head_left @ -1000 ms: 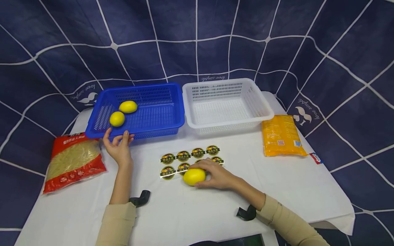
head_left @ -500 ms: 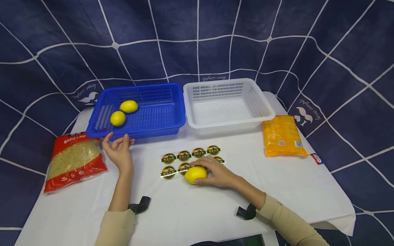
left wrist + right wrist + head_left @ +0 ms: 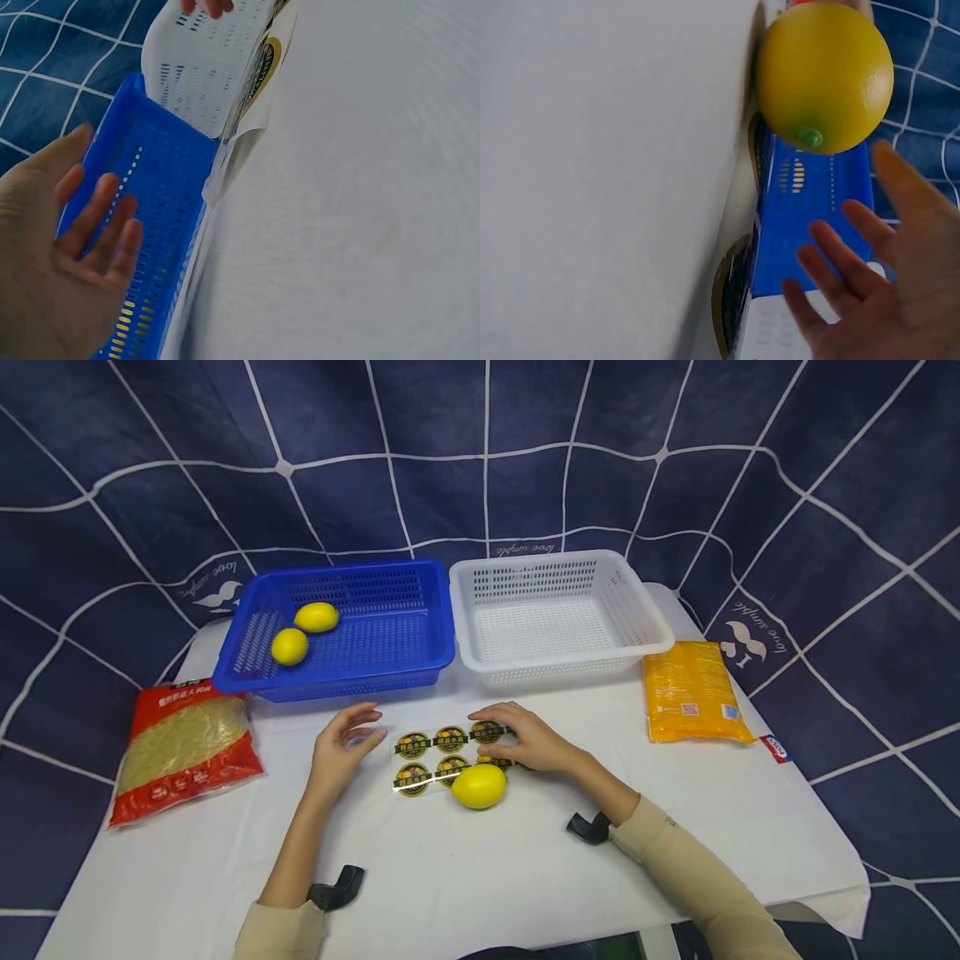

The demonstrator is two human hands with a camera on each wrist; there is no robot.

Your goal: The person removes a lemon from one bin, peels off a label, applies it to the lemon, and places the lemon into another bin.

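White counter (image 3: 525,877), navy grid backdrop. Lemon (image 3: 478,785) sits free on the sticker sheet (image 3: 420,760), just below right hand (image 3: 525,739), whose relaxed fingers rest on the stickers. Left hand (image 3: 341,752) spread, hovering beside the sheet's left edge.

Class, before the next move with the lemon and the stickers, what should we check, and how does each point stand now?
1. Lemon free on the table, on the sheet's near edge: ok.
2. Sticker sheet flat: cannot tell; the left wrist view shows a lifted edge.
3. Right hand over the sheet, holding nothing: ok.
4. Left hand open beside the sheet: ok.
5. White basket has room: ok.
6. Blue basket holds two lemons: ok.
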